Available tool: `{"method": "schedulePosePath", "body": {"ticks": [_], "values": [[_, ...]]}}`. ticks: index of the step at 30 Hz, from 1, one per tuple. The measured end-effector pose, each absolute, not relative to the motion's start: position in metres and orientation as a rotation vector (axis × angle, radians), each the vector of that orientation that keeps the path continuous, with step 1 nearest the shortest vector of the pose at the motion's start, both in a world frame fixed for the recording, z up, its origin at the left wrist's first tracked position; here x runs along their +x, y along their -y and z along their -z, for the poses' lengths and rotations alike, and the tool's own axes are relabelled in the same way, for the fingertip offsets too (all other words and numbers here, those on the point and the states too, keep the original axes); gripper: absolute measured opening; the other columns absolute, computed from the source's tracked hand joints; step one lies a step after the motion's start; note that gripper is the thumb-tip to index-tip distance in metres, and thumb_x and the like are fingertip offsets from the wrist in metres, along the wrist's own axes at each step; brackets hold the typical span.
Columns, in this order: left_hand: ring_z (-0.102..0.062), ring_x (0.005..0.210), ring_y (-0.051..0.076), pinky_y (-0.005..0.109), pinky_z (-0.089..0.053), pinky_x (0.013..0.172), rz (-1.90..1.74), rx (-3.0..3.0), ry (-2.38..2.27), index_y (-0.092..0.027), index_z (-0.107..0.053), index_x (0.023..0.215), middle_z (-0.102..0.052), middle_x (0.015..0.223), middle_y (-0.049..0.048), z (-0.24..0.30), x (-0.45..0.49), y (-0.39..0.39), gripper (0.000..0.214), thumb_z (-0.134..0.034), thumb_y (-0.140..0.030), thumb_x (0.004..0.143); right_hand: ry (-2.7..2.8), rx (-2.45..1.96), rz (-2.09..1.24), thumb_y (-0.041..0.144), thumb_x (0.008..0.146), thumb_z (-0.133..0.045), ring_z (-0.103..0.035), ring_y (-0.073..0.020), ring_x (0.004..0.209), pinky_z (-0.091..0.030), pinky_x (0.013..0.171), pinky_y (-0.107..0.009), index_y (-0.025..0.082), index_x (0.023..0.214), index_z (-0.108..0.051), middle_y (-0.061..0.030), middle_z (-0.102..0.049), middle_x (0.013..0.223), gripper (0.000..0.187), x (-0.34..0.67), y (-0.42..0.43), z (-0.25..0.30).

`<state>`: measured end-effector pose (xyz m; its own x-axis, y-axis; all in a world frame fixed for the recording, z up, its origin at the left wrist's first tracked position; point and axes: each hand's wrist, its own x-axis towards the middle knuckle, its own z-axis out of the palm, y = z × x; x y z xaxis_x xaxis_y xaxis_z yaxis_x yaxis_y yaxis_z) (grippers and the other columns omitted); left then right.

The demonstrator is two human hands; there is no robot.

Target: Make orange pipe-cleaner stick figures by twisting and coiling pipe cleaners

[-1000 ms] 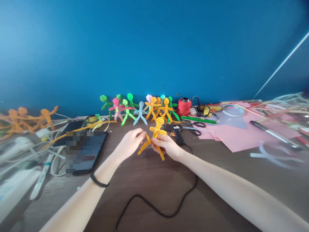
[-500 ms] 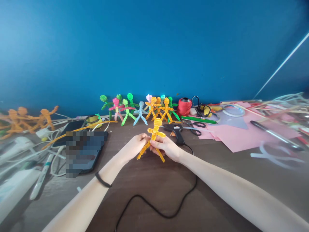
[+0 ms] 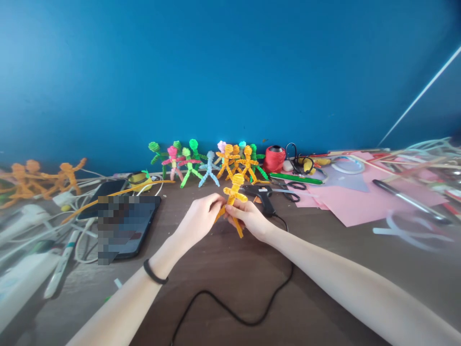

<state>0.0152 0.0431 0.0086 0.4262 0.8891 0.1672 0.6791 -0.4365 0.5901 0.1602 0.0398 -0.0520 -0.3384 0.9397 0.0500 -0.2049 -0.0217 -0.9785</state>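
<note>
A yellow-orange pipe cleaner figure with a round head, short arms and two legs is held upright above the table. My right hand pinches its lower body, thumb in front. With fingers closed, my left hand grips the figure's leg on the left side and hides part of it. The other leg points down between my hands, its end free. Just behind the figure lies a black glue gun.
Several pipe cleaner figures stand along the blue wall. Left are a phone, cables and a marker. Right are scissors, a red spool, pink paper and a pen. A black cord crosses the table in front.
My left hand has shifted right and slightly up along the figure's leg, covering more of it. The figure has moved slightly right and leans a little more.
</note>
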Motion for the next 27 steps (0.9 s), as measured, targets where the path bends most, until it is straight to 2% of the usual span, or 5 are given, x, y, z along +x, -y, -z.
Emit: {"method": "schedulePosePath", "body": {"ticks": [2, 7, 10, 16, 27], "values": [[-0.060, 0.074, 0.017, 0.026, -0.042, 0.067, -0.628, 2.252, -1.271, -0.021, -0.060, 0.085, -0.067, 0.083, 0.0011, -0.010, 0.015, -0.043, 0.026, -0.036, -0.030, 0.082, 1.281, -0.866, -1.509, 0.046, 0.072, -0.054, -0.035, -0.0042, 0.036, -0.021, 0.035, -0.018, 0.014, 0.067, -0.051, 0.0058, -0.043, 0.046, 0.032, 0.161, -0.041, 0.053], [-0.059, 0.089, 0.019, 0.027, -0.042, 0.078, -0.536, 2.211, -1.175, -0.021, -0.058, 0.095, -0.065, 0.098, 0.0026, -0.011, 0.010, -0.045, 0.024, -0.048, -0.032, 0.077, 1.296, -0.851, -1.468, 0.047, 0.072, -0.053, -0.033, -0.0041, 0.035, -0.021, 0.035, -0.019, 0.015, 0.063, -0.046, 0.0064, -0.041, 0.045, 0.033, 0.161, -0.042, 0.054], [-0.060, 0.086, 0.019, 0.027, -0.042, 0.076, -0.498, 2.223, -1.202, -0.021, -0.059, 0.093, -0.066, 0.094, 0.0022, -0.011, 0.008, -0.046, 0.022, -0.044, -0.029, 0.078, 1.326, -0.878, -1.455, 0.048, 0.072, -0.052, -0.035, -0.0045, 0.036, -0.023, 0.036, -0.019, 0.015, 0.063, -0.047, 0.0057, -0.042, 0.046, 0.034, 0.161, -0.042, 0.053], [-0.058, 0.065, 0.016, 0.026, -0.041, 0.061, -0.367, 2.204, -1.247, -0.020, -0.059, 0.082, -0.065, 0.078, 0.0013, -0.015, 0.006, -0.046, 0.022, -0.039, -0.029, 0.079, 1.383, -0.923, -1.448, 0.050, 0.072, -0.051, -0.035, -0.0046, 0.038, -0.025, 0.037, -0.018, 0.015, 0.060, -0.047, 0.0053, -0.040, 0.046, 0.037, 0.160, -0.040, 0.053], [-0.054, 0.066, 0.017, 0.027, -0.037, 0.063, -0.372, 2.232, -1.261, -0.020, -0.057, 0.073, -0.062, 0.073, 0.0013, -0.015, 0.004, -0.047, 0.026, -0.036, -0.032, 0.080, 1.512, -0.951, -1.290, 0.047, 0.078, -0.048, -0.038, -0.0052, 0.043, -0.031, 0.040, -0.018, 0.016, 0.064, -0.044, 0.0048, -0.042, 0.052, 0.034, 0.162, -0.041, 0.052]]}}
